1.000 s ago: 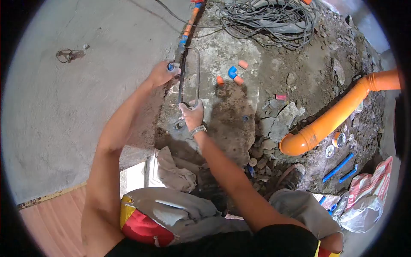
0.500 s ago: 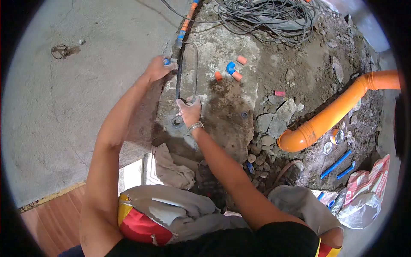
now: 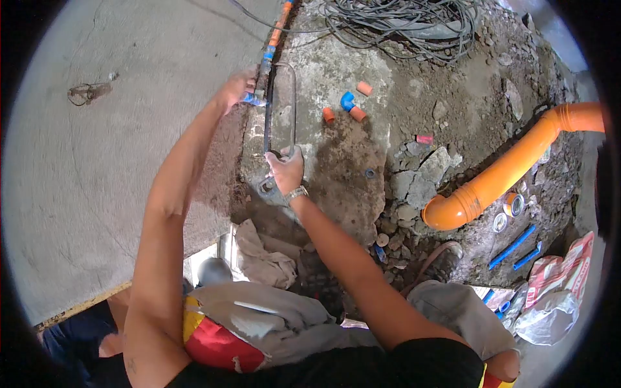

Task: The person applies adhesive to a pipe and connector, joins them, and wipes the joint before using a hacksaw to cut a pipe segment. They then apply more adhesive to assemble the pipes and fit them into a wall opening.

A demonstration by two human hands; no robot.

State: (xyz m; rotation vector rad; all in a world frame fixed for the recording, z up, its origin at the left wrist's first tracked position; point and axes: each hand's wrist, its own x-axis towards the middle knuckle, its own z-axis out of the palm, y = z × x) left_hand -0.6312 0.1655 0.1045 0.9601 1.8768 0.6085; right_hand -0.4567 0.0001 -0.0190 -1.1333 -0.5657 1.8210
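Observation:
My right hand (image 3: 286,171) is closed on the handle end of a hacksaw (image 3: 294,97). Its bent metal frame lies to the right and the dark blade runs along the wall's edge, pointing away from me. The looped end of the handle shows below my fingers. My left hand (image 3: 238,92) is closed around a short blue pipe (image 3: 255,99) that sticks out by the wall, just left of the blade. Beyond the saw's far end, an orange pipe with blue fittings (image 3: 272,44) continues along the wall.
Cut orange pipe pieces and a blue elbow (image 3: 347,101) lie on the concrete. A cable coil (image 3: 407,26) is at the back. A large orange drainpipe (image 3: 498,178) crosses the rubble at right, with blue pipes (image 3: 512,247) and a bag (image 3: 559,284) nearby. Another person's leg (image 3: 116,310) shows lower left.
My left hand has shifted slightly up and left, showing more of the blue pipe. My right hand and the hacksaw stay nearly in place. Another person has come into view at lower left.

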